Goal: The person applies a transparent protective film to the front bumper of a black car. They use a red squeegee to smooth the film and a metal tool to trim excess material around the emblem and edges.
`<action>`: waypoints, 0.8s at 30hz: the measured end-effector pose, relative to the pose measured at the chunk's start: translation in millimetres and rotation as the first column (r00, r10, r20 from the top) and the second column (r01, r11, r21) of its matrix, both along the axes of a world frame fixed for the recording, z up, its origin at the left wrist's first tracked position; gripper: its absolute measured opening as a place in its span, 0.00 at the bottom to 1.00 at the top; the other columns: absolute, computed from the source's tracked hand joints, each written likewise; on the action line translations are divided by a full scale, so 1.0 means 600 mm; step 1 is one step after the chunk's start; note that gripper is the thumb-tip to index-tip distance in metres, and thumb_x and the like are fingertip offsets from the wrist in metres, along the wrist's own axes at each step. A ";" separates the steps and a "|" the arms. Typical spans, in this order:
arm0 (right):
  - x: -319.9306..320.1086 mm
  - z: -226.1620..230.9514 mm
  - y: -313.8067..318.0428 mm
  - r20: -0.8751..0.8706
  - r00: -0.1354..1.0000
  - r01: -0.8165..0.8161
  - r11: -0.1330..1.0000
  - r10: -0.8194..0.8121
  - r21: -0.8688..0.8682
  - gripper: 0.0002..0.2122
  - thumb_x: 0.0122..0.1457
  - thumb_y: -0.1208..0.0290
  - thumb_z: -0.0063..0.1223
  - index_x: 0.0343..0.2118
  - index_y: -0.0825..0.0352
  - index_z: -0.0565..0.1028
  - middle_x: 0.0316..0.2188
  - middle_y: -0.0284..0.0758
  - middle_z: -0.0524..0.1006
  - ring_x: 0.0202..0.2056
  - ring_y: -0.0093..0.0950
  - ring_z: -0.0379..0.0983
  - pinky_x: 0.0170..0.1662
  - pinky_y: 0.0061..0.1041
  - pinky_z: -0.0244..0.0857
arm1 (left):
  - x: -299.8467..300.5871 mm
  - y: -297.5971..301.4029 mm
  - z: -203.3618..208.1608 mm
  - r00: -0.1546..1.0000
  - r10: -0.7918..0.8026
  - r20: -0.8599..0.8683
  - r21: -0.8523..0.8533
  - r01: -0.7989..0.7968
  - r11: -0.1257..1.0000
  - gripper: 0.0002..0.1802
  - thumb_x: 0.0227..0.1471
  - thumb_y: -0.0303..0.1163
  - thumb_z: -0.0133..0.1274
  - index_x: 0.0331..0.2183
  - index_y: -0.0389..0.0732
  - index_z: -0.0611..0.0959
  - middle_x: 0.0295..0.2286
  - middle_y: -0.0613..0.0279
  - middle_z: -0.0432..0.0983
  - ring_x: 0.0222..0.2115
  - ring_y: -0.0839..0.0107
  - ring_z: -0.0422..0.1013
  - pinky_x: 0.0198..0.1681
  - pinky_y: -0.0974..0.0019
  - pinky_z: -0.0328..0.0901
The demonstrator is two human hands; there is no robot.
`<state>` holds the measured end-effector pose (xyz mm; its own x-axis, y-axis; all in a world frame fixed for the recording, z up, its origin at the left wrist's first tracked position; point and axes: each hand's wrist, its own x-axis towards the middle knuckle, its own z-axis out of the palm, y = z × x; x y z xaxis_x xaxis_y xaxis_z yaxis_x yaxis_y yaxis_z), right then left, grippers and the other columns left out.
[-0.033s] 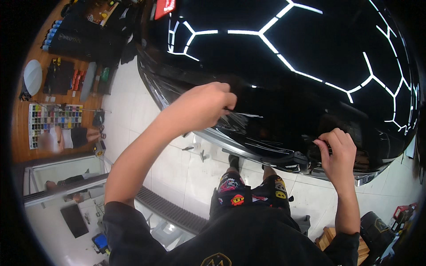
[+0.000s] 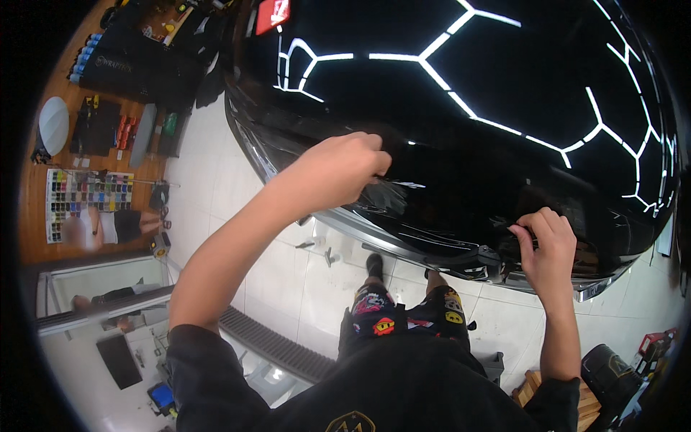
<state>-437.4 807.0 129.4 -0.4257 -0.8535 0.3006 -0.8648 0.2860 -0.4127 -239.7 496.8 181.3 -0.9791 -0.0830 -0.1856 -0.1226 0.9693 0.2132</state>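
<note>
A glossy black car hood (image 2: pixel 461 151) fills the upper middle, with bright ceiling-light lines mirrored in it. Over its near edge lies clear film (image 2: pixel 389 198), wrinkled and creased below my left hand. My left hand (image 2: pixel 345 167) is closed, its thumb and fingers pinched on the film just above the hood's edge. Farther right, my right hand (image 2: pixel 548 241) is also pinched, thumb against fingers, apparently on the film's edge close to the front emblem area. The film between the two hands is hard to make out against the black paint.
A red label (image 2: pixel 272 14) sits at the hood's far left. On the left a person (image 2: pixel 111 223) stands by a wall of colour swatches (image 2: pixel 61 191). Small dark tools (image 2: pixel 329 257) lie on the white tile floor. A wooden crate (image 2: pixel 533 385) and black bag (image 2: pixel 608 374) are at lower right.
My left hand has shifted slightly to the right, and the creases in the film beneath it have changed shape. My right hand stays almost where it was.
</note>
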 end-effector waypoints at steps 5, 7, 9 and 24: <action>0.049 -0.004 0.030 -0.051 0.974 0.218 0.975 -0.219 -0.031 0.07 0.58 0.78 0.65 0.38 0.67 0.80 0.37 0.38 0.79 0.37 0.41 0.74 0.47 0.37 0.65 | -0.018 -0.001 0.002 0.976 -0.216 0.004 -0.019 0.216 0.976 0.04 0.52 0.27 0.67 0.32 0.38 0.89 0.37 0.57 0.80 0.41 0.56 0.79 0.42 0.55 0.74; 0.099 0.004 0.031 -0.190 0.930 0.271 0.937 -0.314 -0.222 0.10 0.58 0.80 0.62 0.43 0.66 0.80 0.42 0.40 0.79 0.42 0.43 0.75 0.51 0.36 0.66 | -0.007 0.001 -0.025 0.980 -0.199 -0.023 0.016 0.200 0.980 0.06 0.53 0.28 0.67 0.34 0.38 0.89 0.37 0.56 0.82 0.42 0.54 0.79 0.43 0.54 0.74; 0.167 0.028 0.057 0.090 0.970 0.244 0.891 -0.226 -0.383 0.15 0.57 0.85 0.54 0.47 0.69 0.79 0.47 0.43 0.78 0.50 0.39 0.75 0.56 0.34 0.66 | -0.007 -0.004 -0.061 0.966 -0.218 -0.139 0.028 0.224 0.974 0.08 0.53 0.30 0.68 0.35 0.37 0.89 0.38 0.53 0.82 0.42 0.52 0.80 0.44 0.53 0.74; 0.436 -0.238 -0.210 0.950 -0.177 0.947 0.307 0.259 0.092 0.16 0.67 0.59 0.64 0.48 0.65 0.75 0.43 0.34 0.78 0.44 0.27 0.79 0.43 0.29 0.68 | -0.018 -0.025 -0.081 0.945 -0.262 -0.194 0.167 0.295 0.941 0.15 0.48 0.31 0.72 0.33 0.32 0.86 0.24 0.53 0.77 0.26 0.60 0.74 0.35 0.59 0.69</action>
<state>-175.9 681.1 -13.5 -0.8136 -0.0972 -0.5732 0.5342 -0.5141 -0.6710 -250.3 481.7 133.0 -0.9759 0.2183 -0.0032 0.1996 0.8981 0.3920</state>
